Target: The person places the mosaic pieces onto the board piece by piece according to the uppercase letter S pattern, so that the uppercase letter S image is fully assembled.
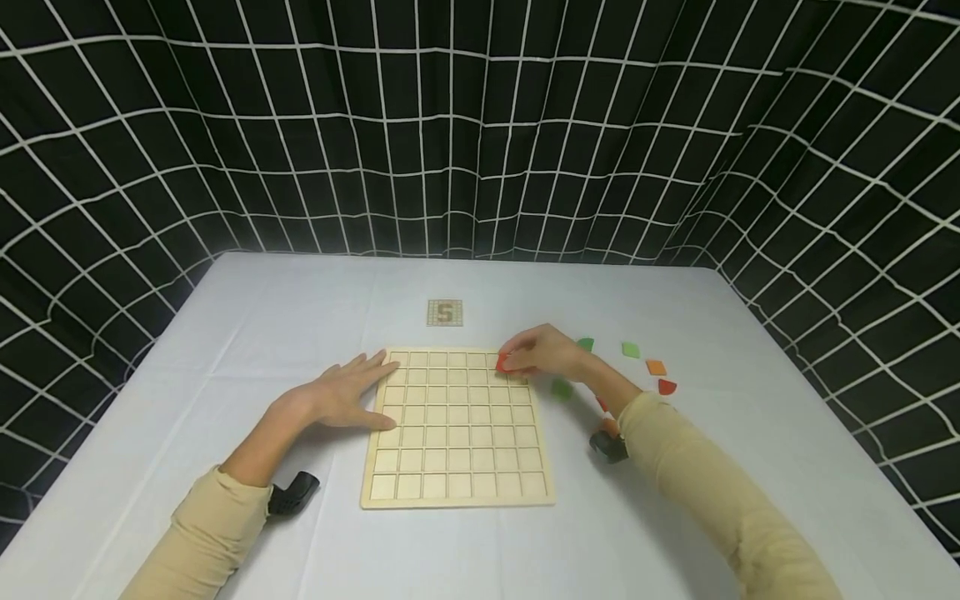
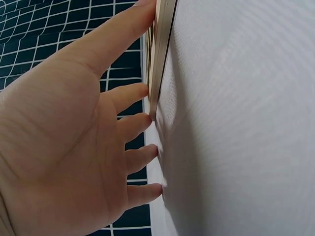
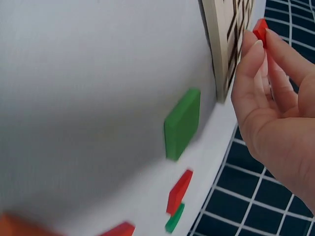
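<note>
A pale wooden board [image 1: 459, 437] with a grid of square recesses lies on the white-covered table. My left hand [image 1: 337, 396] rests at its left side, fingers spread and straight, with thumb and index tip on the board's edge. Over the board's far right corner, my right hand [image 1: 546, 350] pinches a small red tile [image 1: 502, 362] between thumb and fingertips. The right wrist view shows that red tile [image 3: 261, 32] held up beside the board's grid; whether it touches the board I cannot tell.
Loose tiles lie right of the board: a green tile [image 1: 562, 389], a light green tile [image 1: 630, 349], an orange tile [image 1: 656, 367], a rounded red tile [image 1: 667, 387] and others partly behind the right arm. A small patterned card [image 1: 445, 312] lies beyond the board. Black gridded curtains [image 1: 465, 125] enclose the table.
</note>
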Motion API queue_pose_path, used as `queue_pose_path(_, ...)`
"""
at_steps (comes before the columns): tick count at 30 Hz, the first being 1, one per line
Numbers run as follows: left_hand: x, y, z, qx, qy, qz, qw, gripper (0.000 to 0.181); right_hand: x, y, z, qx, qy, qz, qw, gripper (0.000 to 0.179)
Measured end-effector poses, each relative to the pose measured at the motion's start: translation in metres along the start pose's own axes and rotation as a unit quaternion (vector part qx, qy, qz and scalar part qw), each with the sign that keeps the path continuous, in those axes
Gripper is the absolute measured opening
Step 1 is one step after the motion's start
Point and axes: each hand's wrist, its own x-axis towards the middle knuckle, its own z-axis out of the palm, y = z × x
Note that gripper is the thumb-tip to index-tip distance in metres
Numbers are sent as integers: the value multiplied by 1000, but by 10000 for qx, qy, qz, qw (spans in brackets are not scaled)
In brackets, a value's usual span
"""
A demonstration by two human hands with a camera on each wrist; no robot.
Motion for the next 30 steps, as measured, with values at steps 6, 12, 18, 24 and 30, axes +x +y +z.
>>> queue_pose_path(6,2,1,0,3,29,55,10000,95,2,-9,10,-286,67,-155,9995,24)
queue_pose_path(12,0,0,-1,42,9,10,10000,96,12,-8,23,-189,50,-6,9998,21)
queue_pose_path(18,-1,0,-1,-5,12,-21,10000,96,13,-11,30,-422,87,-93,9990,20)
queue_pose_path(24,-1,0,0,-9,-5,-32,10000,96,13,-13,34,-724,124,-121,9972,19)
queue_pose_path(30,-1,-1,0,13,-4,-24,10000,96,12,-14,37,-786,163,-220,9965,18)
